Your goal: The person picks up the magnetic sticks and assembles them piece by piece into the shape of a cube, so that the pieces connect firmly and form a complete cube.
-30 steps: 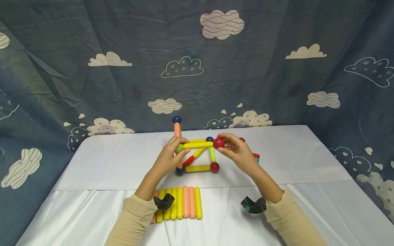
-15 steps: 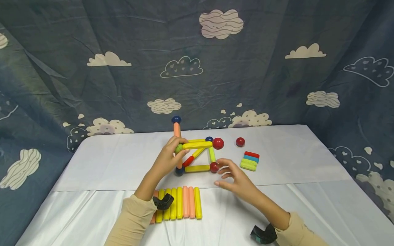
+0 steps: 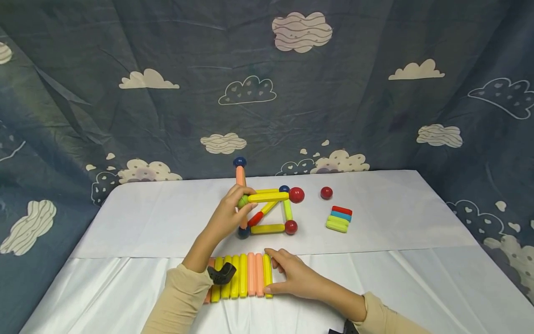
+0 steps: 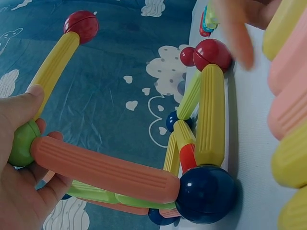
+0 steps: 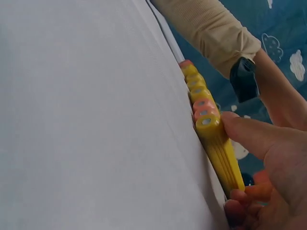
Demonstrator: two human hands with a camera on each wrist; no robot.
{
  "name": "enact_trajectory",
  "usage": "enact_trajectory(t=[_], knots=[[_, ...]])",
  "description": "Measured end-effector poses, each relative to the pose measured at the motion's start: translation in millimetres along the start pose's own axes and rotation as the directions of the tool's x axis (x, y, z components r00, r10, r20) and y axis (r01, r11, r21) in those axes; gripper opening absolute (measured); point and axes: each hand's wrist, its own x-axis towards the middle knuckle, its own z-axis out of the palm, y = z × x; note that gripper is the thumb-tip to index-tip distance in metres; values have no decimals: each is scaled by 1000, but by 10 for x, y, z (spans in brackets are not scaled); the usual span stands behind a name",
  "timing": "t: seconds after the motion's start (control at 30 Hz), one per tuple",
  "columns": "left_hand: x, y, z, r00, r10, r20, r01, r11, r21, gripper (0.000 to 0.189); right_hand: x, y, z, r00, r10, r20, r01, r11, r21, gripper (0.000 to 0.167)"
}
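Sticks: we see a row of yellow and peach sticks [image 3: 239,276] lying side by side near the front edge of the table [image 3: 396,222], left of its middle.
Right hand: our right hand [image 3: 292,278] is at the right end of that row; thumb and fingers pinch the outermost yellow stick [image 3: 267,274], the thumb on its near end and the fingertips along its far part, as the right wrist view shows [image 5: 218,148].
Left hand: our left hand [image 3: 227,215] reaches further back, to the middle of the table, and its curled fingers grip the green ball [image 3: 243,201] at a raised corner of the structure [image 3: 267,211].
Structure: we count yellow, green and peach sticks joined by balls; a raised yellow stick [image 3: 268,197] runs from the green ball to a red ball [image 3: 296,195], a peach stick [image 3: 240,178] stands upright with a dark blue ball [image 3: 239,162] on top, and another red ball [image 3: 290,227] sits at the front right corner of the base.
Beside it: a loose red ball [image 3: 326,192] lies to the right of the structure, apart from it, and a small stack of short red, blue and green pieces [image 3: 339,219] lies just in front of that ball.
Backdrop: a dark blue cloth with clouds [image 3: 300,32] hangs behind the back edge of the table.
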Motion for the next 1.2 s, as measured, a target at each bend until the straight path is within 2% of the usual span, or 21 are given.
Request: enact_trajectory(t=[0.1, 0.23, 0.3, 0.4, 0.47, 0.6, 0.7, 0.77, 1.07, 1.2], knots=[[0, 3, -5, 1000, -5, 5, 5, 1000, -4, 25, 4, -38, 16, 999, 22, 25, -23, 999, 45, 74], [-7, 11, -16, 1000, 2, 3, -2, 1000, 0, 25, -8, -62, -19, 999, -10, 52, -2, 974, 226, 67], [-9, 14, -21, 1000, 4, 3, -4, 1000, 4, 25, -3, -54, -65, 999, -31, 17, 26, 964, 265, 60], [-10, 18, -25, 1000, -6, 11, 6, 1000, 2, 25, 35, -21, -182, 993, -17, -113, 45, 967, 250, 52], [-8, 19, -26, 1000, -13, 17, 13, 1000, -2, 25, 75, 10, -282, 974, 17, -226, 32, 977, 211, 53], [-3, 18, -25, 999, -20, 25, 21, 1000, -11, 25, 174, 84, -489, 905, 50, -422, 10, 990, 140, 49], [3, 14, -21, 999, -24, 25, 25, 1000, -13, 25, 229, 141, -609, 859, 30, -512, 17, 996, 87, 39], [4, 11, -18, 999, -27, 24, 28, 1000, -12, 25, 258, 176, -662, 841, 16, -540, 26, 997, 71, 37], [2, 9, 5, 999, -38, 6, 38, 999, -25, 25, 350, 282, -711, 825, -32, -565, 104, 990, 96, 28], [-5, 1, 16, 999, -39, -7, 38, 998, -46, 24, 369, 331, -696, 835, -35, -550, 98, 991, 86, 28]])
